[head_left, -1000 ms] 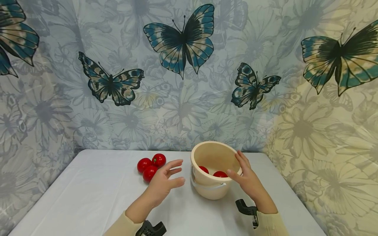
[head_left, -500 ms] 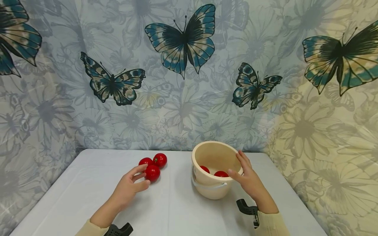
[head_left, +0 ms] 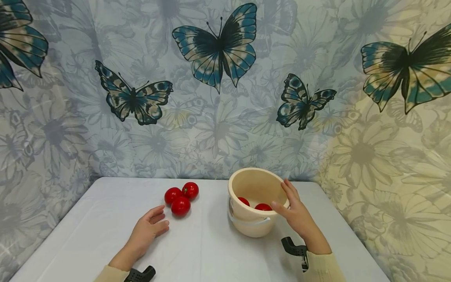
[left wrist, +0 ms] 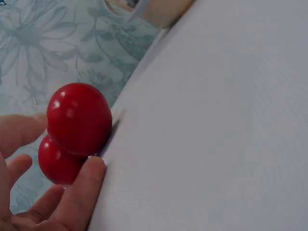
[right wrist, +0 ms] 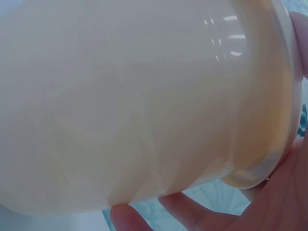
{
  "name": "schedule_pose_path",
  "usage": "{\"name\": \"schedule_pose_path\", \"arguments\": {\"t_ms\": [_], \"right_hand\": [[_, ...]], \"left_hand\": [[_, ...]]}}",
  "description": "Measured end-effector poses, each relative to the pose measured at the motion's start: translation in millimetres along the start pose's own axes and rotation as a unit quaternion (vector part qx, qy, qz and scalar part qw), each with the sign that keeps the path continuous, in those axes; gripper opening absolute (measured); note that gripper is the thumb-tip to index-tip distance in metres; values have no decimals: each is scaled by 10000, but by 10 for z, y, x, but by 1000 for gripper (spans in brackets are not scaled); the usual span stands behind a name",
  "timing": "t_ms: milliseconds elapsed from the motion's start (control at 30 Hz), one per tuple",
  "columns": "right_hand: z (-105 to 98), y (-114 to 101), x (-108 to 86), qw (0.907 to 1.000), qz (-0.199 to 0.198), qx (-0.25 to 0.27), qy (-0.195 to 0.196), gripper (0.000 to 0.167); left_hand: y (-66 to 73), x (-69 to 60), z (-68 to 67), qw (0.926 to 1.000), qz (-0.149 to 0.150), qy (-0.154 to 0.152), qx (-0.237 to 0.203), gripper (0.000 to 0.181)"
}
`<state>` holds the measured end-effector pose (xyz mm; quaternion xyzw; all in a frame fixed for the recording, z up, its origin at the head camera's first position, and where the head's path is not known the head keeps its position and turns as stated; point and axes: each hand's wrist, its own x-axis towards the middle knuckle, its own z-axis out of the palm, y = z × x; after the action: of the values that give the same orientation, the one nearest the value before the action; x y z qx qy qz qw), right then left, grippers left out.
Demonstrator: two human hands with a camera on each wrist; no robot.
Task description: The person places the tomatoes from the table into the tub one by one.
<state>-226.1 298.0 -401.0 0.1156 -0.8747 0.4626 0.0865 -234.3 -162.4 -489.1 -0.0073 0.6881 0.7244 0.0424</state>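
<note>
The left hand (head_left: 146, 230) is released, its fingers loosely bent just beside three red tomatoes (head_left: 181, 206) clustered together on the white-covered desk (head_left: 211, 250). The right hand (head_left: 298, 216) grasps the cream bucket (head_left: 246, 228) at its rim, thumb and fingers spread around the right side. Two more red tomatoes (head_left: 263, 207) show inside the upright bucket, whose pale handle (head_left: 250, 223) hangs down against the near wall.
</note>
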Motion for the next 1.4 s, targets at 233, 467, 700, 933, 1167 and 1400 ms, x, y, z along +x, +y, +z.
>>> {"name": "schedule_pose_path", "arguments": {"t_ms": [233,467,700,933,1167,1400], "right_hand": [[-26,-5,5,10000,45,-23,17,89],[-42,30,5,10000,38,59,40,88],[-32,33,-5,10000,57,63,24,88],[-19,21,-12,9999,62,86,-1,87],[-3,-1,-4,9998,123,171,-13,88],[-5,-11,-9,9997,117,215,-4,88]], "left_hand": [[-82,90,-12,9999,72,-38,-102,66],[-94,173,49,9995,145,-164,-209,68],[-130,242,142,9988,250,-256,-325,69],[-133,294,213,9988,324,-217,-281,68],[-162,361,280,9990,402,-212,-35,70],[-156,398,340,9989,404,-197,106,62]]}}
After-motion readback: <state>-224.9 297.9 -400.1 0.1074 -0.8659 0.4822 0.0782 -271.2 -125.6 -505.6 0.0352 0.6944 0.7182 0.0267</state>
